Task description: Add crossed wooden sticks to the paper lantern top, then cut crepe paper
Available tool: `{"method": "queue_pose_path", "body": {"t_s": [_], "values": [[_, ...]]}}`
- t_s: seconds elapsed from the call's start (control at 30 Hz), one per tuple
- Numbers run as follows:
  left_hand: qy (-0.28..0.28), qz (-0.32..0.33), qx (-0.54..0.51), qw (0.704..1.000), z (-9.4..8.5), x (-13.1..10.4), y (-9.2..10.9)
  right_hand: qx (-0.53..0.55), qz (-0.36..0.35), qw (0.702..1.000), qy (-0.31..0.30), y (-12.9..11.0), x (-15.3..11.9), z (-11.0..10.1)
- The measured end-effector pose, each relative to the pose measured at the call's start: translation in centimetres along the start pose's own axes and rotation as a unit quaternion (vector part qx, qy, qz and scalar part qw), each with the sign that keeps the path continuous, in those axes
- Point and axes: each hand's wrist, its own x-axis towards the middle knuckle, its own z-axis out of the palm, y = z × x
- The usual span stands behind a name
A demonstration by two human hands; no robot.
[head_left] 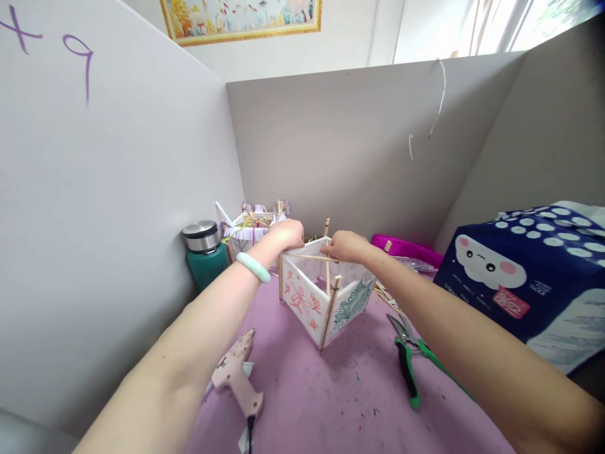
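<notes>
A box-shaped frame of white panels (302, 296) stands on the table, with wooden sticks at its corners. Its front faces carry an orange-red drawing and a dark green leaf-like drawing. My left hand (289, 234) is closed at the upper left rim, its fingertips partly hidden. At the far right side, my right hand (347, 246) pinches a thin wooden stick (312, 256) that lies across the open top. Another stick slants inside the frame. A pink glue gun (239, 375) lies near my left forearm, and green-handled pruning shears (409, 353) lie beside my right forearm.
A green bottle (205, 255) and a second decorated frame (248, 236) stand back left. A blue package (520, 271) fills the right side. Behind my right arm are a magenta pouch (411, 248) and loose sticks (387, 296). Grey partitions (340, 151) enclose the purple tabletop (307, 403).
</notes>
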Motion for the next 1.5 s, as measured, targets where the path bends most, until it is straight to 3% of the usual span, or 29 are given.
{"method": "queue_pose_path", "body": {"t_s": [0.4, 0.7, 0.77, 0.87, 0.97, 1.1, 1.13, 1.2, 1.27, 1.33, 1.5], "values": [[-0.008, -0.028, 0.014, 0.999, 0.2, 0.0, 0.4, 0.049, -0.004, 0.999, 0.013, 1.4, 0.8, 2.2], [-0.004, -0.015, -0.028, 0.999, 0.2, 0.1, 0.2, 0.044, 0.002, 0.999, 0.032, 0.9, 0.0, 1.8], [0.004, 0.001, -0.059, 0.998, -0.1, -0.4, -0.4, 0.024, 0.002, 0.997, 0.072, 0.6, -1.5, 1.1], [0.052, 0.012, -0.123, 0.991, -0.2, -1.5, -2.4, 0.028, -0.043, 0.977, 0.206, 1.0, -5.5, 0.5], [0.120, -0.012, -0.297, 0.947, 0.5, -3.2, -5.2, 0.097, -0.114, 0.929, 0.339, 3.1, -9.7, 1.5], [0.045, -0.002, -0.466, 0.884, 2.9, -5.6, -7.4, 0.183, 0.020, 0.884, 0.430, 7.5, -11.8, 5.1], [0.031, 0.010, -0.481, 0.876, 3.5, -6.1, -7.5, 0.203, 0.046, 0.883, 0.420, 8.4, -11.7, 6.1], [0.030, 0.032, -0.500, 0.865, 4.8, -6.5, -7.3, 0.270, 0.049, 0.899, 0.340, 9.7, -10.9, 7.8], [0.053, 0.038, -0.511, 0.857, 5.8, -6.4, -7.0, 0.326, 0.029, 0.915, 0.237, 10.1, -9.9, 9.0], [0.083, 0.021, -0.515, 0.853, 6.5, -6.0, -6.8, 0.341, 0.030, 0.922, 0.180, 10.1, -9.0, 9.5], [0.132, 0.007, -0.522, 0.843, 7.0, -5.6, -6.8, 0.340, 0.064, 0.918, 0.194, 10.0, -6.1, 9.4]]}}
